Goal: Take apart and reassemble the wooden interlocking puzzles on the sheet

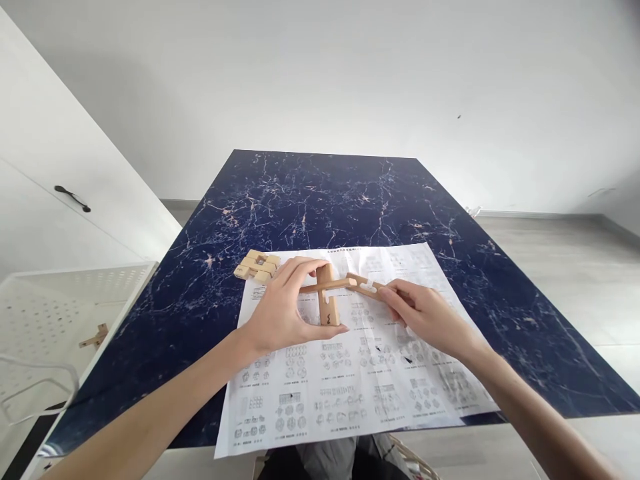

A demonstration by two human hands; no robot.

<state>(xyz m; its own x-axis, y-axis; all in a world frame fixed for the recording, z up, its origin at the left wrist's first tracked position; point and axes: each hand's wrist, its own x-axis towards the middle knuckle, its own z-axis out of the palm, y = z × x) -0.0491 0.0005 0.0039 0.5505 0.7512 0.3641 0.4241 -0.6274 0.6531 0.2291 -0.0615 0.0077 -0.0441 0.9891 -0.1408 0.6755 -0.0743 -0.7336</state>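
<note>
Between the thumb and fingers of my left hand (287, 310) is a pair of crossed wooden puzzle pieces (329, 310). One stands upright with a slot and a dark mark near its lower end; the other runs sideways through or across it, I cannot tell which. My right hand (425, 310) pinches the end of another slotted wooden puzzle piece (367, 285). Its far end is at the tip of the sideways piece; whether they touch is unclear. Below both hands lies a printed instruction sheet (345, 373) with rows of small diagrams.
A block of joined wooden pieces (259, 265) rests at the sheet's upper left corner. The dark blue marbled table (310, 200) reaches toward the wall. On the left, a white perforated basket (40, 320) holds a small wooden piece (94, 336), beside a white cabinet (95, 167).
</note>
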